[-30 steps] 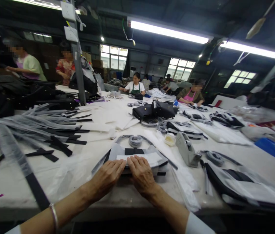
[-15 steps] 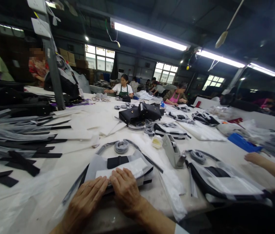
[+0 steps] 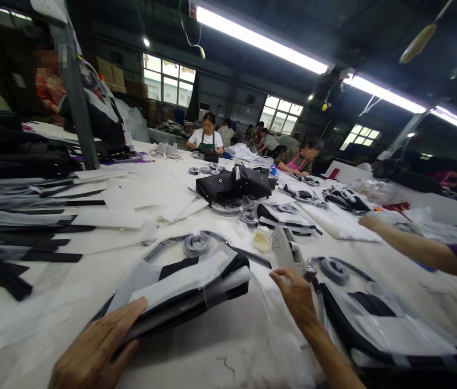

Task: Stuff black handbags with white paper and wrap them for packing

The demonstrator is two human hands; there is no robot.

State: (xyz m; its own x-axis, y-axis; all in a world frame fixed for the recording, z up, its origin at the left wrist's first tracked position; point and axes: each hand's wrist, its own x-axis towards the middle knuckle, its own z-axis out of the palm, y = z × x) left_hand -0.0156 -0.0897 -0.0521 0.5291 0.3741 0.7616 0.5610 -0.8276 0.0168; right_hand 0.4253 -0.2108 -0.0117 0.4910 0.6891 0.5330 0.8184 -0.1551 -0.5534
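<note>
My left hand (image 3: 100, 343) grips the near left end of a black handbag (image 3: 187, 305), fingers on top and thumb below. The bag is tilted, its near edge raised off the table. White and grey wrapping sheets cover its top, and a clear strip runs over its near side. Behind it lies a coiled, wrapped strap (image 3: 196, 245). My right hand (image 3: 299, 300) is at the front of a grey tape dispenser (image 3: 283, 246), fingertips pinched together. Whatever is between them is too small to make out.
A second wrapped bag (image 3: 406, 329) lies on the right, with a co-worker's arm (image 3: 406, 240) reaching in behind it. Black bags (image 3: 232, 186) stand mid-table. Wrapped straps (image 3: 29, 216) are spread on the left, near a metal post (image 3: 80, 102). A small tray (image 3: 261, 239) sits beside the dispenser.
My right hand has left the bag and moved right to the tape dispenser. My left hand has shifted to the bag's left end, and the bag's near side has tilted up. The co-worker's arm reaches farther in.
</note>
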